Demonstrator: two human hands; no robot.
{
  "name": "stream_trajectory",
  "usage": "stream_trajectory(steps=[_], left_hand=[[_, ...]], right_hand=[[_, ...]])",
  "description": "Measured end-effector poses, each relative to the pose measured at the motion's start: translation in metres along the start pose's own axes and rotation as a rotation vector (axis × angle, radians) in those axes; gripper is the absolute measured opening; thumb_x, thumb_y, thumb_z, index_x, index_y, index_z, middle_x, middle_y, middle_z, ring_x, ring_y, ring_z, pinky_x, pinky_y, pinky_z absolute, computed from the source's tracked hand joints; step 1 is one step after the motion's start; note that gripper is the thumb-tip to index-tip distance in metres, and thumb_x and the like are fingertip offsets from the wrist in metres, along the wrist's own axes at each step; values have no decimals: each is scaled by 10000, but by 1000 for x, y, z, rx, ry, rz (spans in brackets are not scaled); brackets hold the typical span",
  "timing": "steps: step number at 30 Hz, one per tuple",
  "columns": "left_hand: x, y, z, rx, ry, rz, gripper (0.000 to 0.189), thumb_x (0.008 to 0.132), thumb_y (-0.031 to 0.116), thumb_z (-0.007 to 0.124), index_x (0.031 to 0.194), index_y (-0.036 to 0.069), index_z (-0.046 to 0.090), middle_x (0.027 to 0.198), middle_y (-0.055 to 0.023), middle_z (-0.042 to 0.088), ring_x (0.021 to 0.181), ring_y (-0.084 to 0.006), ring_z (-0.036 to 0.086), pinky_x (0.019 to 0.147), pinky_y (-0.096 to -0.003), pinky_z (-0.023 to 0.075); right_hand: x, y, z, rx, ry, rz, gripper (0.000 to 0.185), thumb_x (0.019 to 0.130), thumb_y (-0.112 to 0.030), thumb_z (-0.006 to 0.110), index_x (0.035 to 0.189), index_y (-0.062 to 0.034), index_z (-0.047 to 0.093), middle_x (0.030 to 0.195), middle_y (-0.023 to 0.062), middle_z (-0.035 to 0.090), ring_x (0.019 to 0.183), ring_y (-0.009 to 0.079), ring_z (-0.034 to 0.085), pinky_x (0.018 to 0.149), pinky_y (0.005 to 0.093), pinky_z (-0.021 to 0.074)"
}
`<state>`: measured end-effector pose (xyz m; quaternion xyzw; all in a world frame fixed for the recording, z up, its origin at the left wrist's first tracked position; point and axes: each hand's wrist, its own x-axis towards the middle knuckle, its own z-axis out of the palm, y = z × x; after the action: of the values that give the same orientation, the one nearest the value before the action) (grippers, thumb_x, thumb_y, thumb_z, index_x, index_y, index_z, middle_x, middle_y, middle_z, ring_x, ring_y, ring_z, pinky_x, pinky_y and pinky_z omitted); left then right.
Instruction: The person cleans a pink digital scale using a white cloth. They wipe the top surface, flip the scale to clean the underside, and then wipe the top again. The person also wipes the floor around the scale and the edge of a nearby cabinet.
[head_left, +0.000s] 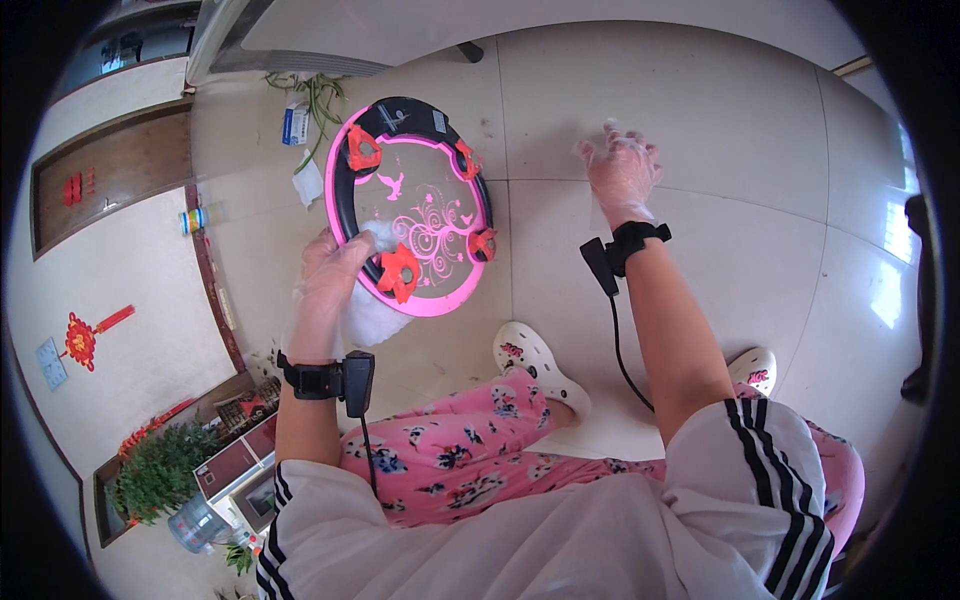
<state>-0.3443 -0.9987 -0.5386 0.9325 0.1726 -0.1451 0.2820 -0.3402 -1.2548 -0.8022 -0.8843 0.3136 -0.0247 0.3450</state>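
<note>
My left hand (330, 262), in a clear plastic glove, grips the lower left rim of an oval panel (442, 296) with a pink and black edge. The panel's transparent middle bears pink scrolls and birds, and red tape sits around several round mounts on it. A white fluffy wad (375, 319) hangs behind the rim by that hand, with a bit of it showing above the fingers. To the right, my right hand (622, 169), gloved too, is spread over the tiled floor and holds nothing. Black straps with small boxes and cables are on both wrists.
Leafy green strands (324, 101), a blue and white box (295, 124) and a white paper piece (307, 182) lie on the floor beyond the panel. A colourful can (193, 220) stands at the left. My white clog (536, 360) is below; a large pale furniture piece (600, 11) borders the top.
</note>
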Motion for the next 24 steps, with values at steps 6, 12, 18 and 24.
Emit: stream_trajectory(steps=[6,12,18,24], left_hand=[[-4,5,1,-26,5,-35,301,772,186,657,998,-14,647,850,-62,677,744,-124,625,703,-259,497],[-3,3,3,-40,-17,-3,306,771,178,636,1005,-18,642,845,-61,676,739,-128,631,694,-262,501],[3,-11,-1,52,6,0,270,775,167,623,965,-22,665,894,-79,655,780,-136,630,712,-282,500],[-1,-8,3,-33,-20,30,228,784,123,608,946,-21,678,933,-82,639,801,-146,628,714,-290,501]], right_hand=[[-7,-20,-13,-142,-173,-247,414,813,-139,558,1220,-194,608,1346,131,478,1259,306,395,980,466,349],[-25,-46,75,449,-539,-217,329,773,-165,647,1092,-84,641,1042,153,659,915,315,637,808,350,508],[-30,-81,103,577,-811,-13,414,720,-296,755,1020,-41,628,845,89,672,694,239,635,619,353,515],[-34,-106,111,885,-1024,519,520,661,-271,820,1084,-58,608,870,38,647,729,200,589,681,363,492]])
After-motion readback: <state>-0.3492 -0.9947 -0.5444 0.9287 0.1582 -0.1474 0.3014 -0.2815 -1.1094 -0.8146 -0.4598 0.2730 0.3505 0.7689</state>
